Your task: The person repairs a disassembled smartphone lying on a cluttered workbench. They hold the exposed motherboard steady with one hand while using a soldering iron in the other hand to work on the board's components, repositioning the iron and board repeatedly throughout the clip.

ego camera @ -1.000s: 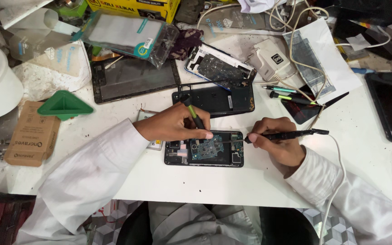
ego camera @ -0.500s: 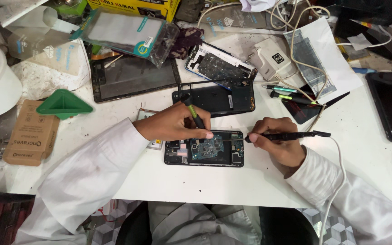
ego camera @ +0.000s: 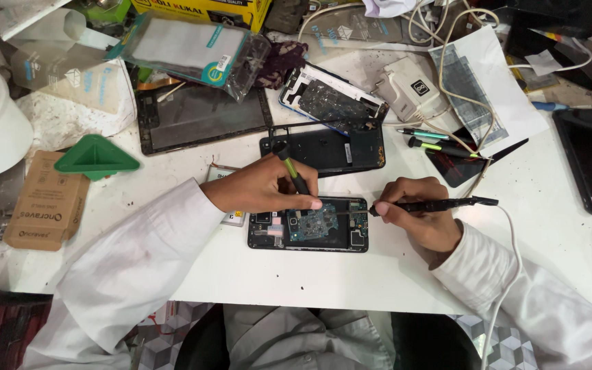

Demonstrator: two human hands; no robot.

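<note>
Gripping green-handled tool (ego camera: 292,166), left hand (ego camera: 263,186) over opened phone (ego camera: 307,224); right hand (ego camera: 416,209) clamped on corded soldering iron (ego camera: 433,204), tip at board.

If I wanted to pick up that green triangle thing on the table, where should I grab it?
Probably pinch the green triangle across its raised middle ridge, coming straight down from above. It lies flat on the white table with thin edges, so the sides give little to hold. The cardboard box sits close below it, so there is less room on that side.
</note>
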